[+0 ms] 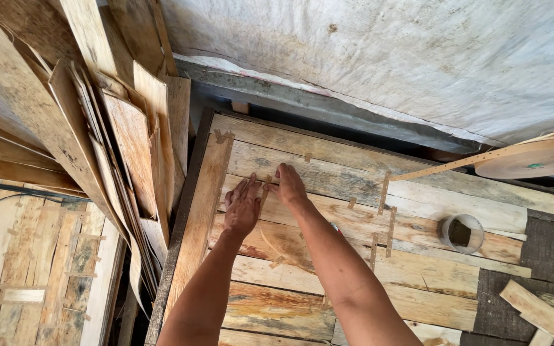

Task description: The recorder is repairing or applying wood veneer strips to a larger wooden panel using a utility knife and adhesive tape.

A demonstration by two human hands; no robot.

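Your left hand [242, 208] lies flat and open, gripping nothing, and your right hand [290, 184] presses fingertips down on the thin veneer strips [302, 173] taped edge to edge on the bench, which look light, brittle and splintery, so lift them by broad edges.

Your left hand [242, 208] and right hand [290, 184] rest side by side on the pieced sheet of thin wood veneer strips [328, 269]. Leaning veneer sheets [129, 147] stand to your left. The small round tape roll [461, 234] lies on the sheet to your right, the large tape reel [527, 160] behind it.
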